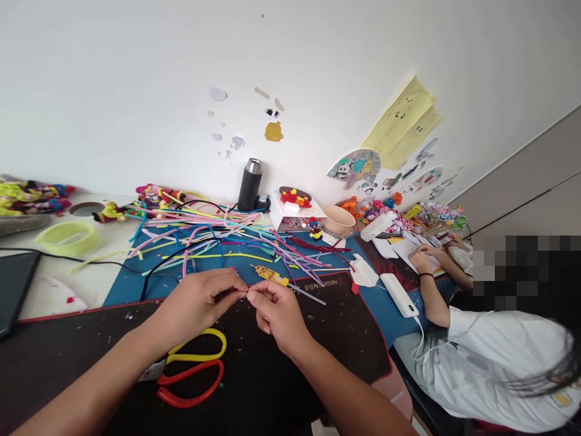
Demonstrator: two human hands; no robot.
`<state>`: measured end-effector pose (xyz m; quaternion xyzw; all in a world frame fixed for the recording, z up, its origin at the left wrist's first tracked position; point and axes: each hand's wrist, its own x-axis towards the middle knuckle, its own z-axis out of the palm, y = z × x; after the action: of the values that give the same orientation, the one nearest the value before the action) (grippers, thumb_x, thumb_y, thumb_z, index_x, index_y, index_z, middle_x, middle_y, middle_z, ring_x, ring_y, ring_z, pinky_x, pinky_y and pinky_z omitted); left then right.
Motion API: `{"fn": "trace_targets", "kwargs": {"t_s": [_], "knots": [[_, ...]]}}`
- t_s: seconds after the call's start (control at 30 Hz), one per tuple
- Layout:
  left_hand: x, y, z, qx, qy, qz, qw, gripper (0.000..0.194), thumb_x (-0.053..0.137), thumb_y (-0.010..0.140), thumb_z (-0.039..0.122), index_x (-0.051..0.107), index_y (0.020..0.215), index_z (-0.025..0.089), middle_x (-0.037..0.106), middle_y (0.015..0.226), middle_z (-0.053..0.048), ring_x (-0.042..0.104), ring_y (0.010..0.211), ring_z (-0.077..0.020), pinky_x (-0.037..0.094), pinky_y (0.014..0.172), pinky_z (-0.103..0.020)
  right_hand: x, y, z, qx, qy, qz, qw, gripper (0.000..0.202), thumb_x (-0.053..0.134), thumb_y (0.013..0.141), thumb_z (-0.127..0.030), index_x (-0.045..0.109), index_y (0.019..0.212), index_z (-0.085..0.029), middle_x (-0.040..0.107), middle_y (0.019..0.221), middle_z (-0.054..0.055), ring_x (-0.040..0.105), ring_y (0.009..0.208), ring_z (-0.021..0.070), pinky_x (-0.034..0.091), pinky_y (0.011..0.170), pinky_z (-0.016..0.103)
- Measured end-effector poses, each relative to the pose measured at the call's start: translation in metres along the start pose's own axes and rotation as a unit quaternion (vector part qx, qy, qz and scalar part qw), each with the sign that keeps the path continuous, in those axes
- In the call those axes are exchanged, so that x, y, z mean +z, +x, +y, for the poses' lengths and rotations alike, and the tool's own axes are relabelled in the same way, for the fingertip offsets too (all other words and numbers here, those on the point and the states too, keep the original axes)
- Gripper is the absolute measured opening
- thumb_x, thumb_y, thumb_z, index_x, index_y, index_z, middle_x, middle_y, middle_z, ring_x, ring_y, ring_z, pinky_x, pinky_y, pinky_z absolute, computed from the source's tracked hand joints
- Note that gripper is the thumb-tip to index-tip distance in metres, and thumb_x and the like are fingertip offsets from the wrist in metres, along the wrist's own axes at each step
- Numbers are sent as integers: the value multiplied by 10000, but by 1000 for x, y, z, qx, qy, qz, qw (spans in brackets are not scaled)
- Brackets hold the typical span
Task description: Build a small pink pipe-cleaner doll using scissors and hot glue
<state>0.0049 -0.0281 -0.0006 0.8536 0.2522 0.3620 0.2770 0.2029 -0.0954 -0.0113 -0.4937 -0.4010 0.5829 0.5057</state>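
My left hand (206, 300) and my right hand (279, 312) meet fingertip to fingertip above the black desk mat (318, 357). Both are pinched closed, thumb against fingers. Whatever lies between the tips is too small or too hidden to name. Under my left wrist lie scissors (190, 384) with one yellow and one red handle; my forearm covers part of them. Just beyond my right hand rests a yellow glue gun (270, 275) with a translucent stick out of its back end. A spread of coloured pipe cleaners (204, 233) covers the blue mat behind.
At the back stand a black thermos (250, 184), a white box (297, 212) and a beige bowl (339, 221). A yellow-green coil (68, 238) and a dark tablet-like device (16, 290) lie left. A co-worker (503, 351) sits at right near a white power bank (399, 295) with a cable.
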Motion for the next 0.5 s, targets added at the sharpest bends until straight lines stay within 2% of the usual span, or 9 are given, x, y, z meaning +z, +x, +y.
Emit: {"fn": "trace_targets", "kwargs": {"t_s": [0.1,0.27,0.4,0.5], "knots": [[4,-1,-1,43,35,11,998,197,577,1101,252,743,994,245,764,876,-3,736,764,-156,512,706,-231,-2,0,1,2,-1,9,1000,405,900,788,-537,696,869,-197,387,471,-147,287,351,50,201,354,210],[12,-5,-5,74,78,26,994,223,546,1114,250,752,1028,246,789,929,-34,764,828,-181,559,759,-252,-6,-2,2,0,-15,12,1000,409,889,797,-553,709,877,-194,381,461,-144,288,354,54,207,358,212],[18,-6,-2,67,84,17,994,249,532,1103,254,768,1024,249,800,949,-55,764,848,-192,571,774,-261,-10,-6,1,-2,-46,17,999,402,865,821,-559,707,864,-191,417,470,-127,316,355,57,229,363,211],[20,-6,1,31,70,-2,997,257,525,1097,289,752,986,246,808,956,-50,758,825,-187,541,734,-260,-13,-10,0,-2,-68,22,997,388,853,841,-551,711,867,-190,443,480,-115,340,360,61,244,376,214]]}}
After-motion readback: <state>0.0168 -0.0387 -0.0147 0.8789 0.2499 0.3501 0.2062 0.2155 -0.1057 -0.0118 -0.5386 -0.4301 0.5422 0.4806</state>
